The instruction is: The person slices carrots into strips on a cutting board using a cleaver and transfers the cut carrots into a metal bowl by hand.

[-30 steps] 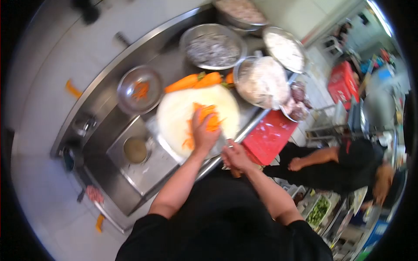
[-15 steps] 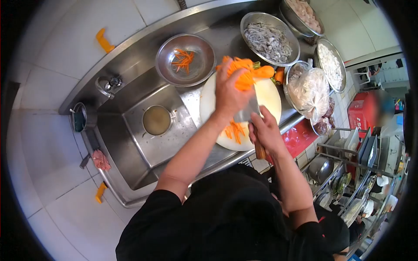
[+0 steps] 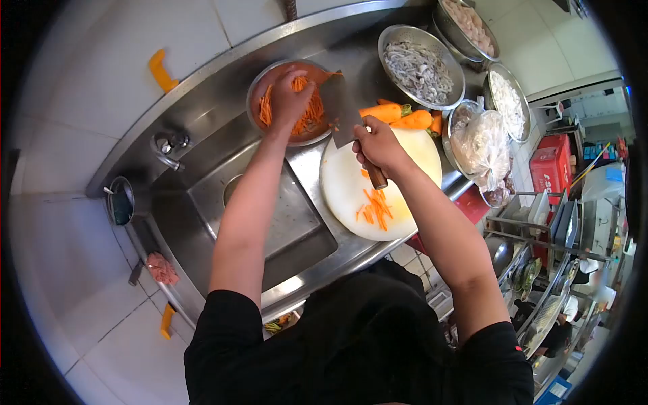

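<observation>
My left hand (image 3: 289,106) reaches into a round metal bowl (image 3: 312,140) of orange carrot strips (image 3: 312,111). Its thumb and fingers are apart, with strips showing between and around them. A cleaver is gripped by its wooden handle (image 3: 375,174) in my right hand (image 3: 380,145). The broad blade (image 3: 341,111) is tilted up beside the bowl's right rim, with bits of carrot on it. Below my right hand, a small heap of carrot strips (image 3: 375,210) lies on the round white cutting board (image 3: 341,192). Whole carrots (image 3: 413,121) rest at the board's far edge.
A steel sink (image 3: 297,233) with a faucet (image 3: 167,148) lies to the left. Behind the board stand a colander of greyish strips (image 3: 418,73), a bowl of pale pieces (image 3: 470,27), a bowl of white food (image 3: 507,104) and a plastic bag (image 3: 480,145). Shelving (image 3: 540,263) is at right.
My left hand has moved left from above the board to the bowl, where the carrot strips it carried now lie. The cleaver has moved up and left to the bowl's rim.
</observation>
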Action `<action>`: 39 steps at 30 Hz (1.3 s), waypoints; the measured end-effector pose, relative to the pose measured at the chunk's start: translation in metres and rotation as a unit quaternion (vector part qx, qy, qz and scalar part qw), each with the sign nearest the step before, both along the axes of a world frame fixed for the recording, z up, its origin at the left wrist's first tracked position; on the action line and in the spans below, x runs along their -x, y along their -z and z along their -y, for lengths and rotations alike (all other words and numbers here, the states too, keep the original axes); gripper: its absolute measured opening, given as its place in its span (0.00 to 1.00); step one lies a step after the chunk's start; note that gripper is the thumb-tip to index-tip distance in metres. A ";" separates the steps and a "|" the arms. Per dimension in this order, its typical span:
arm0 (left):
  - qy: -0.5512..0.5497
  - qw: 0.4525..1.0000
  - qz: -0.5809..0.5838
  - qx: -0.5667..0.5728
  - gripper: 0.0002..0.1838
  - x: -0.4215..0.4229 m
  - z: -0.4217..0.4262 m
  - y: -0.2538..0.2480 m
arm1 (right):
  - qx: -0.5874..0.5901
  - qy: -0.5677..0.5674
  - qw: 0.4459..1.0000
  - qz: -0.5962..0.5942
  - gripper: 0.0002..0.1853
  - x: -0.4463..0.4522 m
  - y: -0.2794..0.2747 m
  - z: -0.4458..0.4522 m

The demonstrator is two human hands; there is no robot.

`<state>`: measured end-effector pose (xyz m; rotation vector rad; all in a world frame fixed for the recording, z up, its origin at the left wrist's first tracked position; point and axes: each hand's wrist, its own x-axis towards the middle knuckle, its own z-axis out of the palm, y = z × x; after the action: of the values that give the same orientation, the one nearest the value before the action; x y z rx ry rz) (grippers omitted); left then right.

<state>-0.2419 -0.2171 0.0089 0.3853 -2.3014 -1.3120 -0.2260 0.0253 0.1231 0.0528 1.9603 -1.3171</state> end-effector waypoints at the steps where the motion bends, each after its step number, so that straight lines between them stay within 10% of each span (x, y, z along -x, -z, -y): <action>1: 0.009 0.997 -0.062 -0.035 0.23 -0.001 -0.014 -0.009 | -0.003 -0.004 1.000 -0.002 0.09 -0.002 0.000 0.001; 9: -0.049 0.974 -0.198 0.098 0.28 0.037 -0.028 0.006 | 0.006 -0.071 0.997 -0.031 0.09 -0.019 -0.021 0.007; 18: -0.102 0.994 0.026 0.033 0.27 -0.003 0.011 -0.032 | 0.044 -0.057 0.995 -0.072 0.13 -0.015 -0.030 -0.008; 23: 0.007 0.975 -0.131 0.177 0.30 -0.029 -0.063 -0.055 | 0.103 0.002 0.992 -0.077 0.10 -0.021 -0.019 0.002; 29: -0.075 0.964 -0.052 0.250 0.28 -0.042 0.009 0.022 | 0.104 0.015 0.987 -0.124 0.10 -0.031 -0.034 -0.062; 39: 0.119 0.989 -0.048 0.066 0.10 -0.121 -0.130 0.001 | -0.281 -0.002 0.885 -0.371 0.14 -0.129 0.017 -0.273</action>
<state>-0.1210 -0.0869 0.0081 0.0011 -2.3913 -1.2472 -0.0973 0.2983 0.1065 -0.2078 2.9454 -0.7546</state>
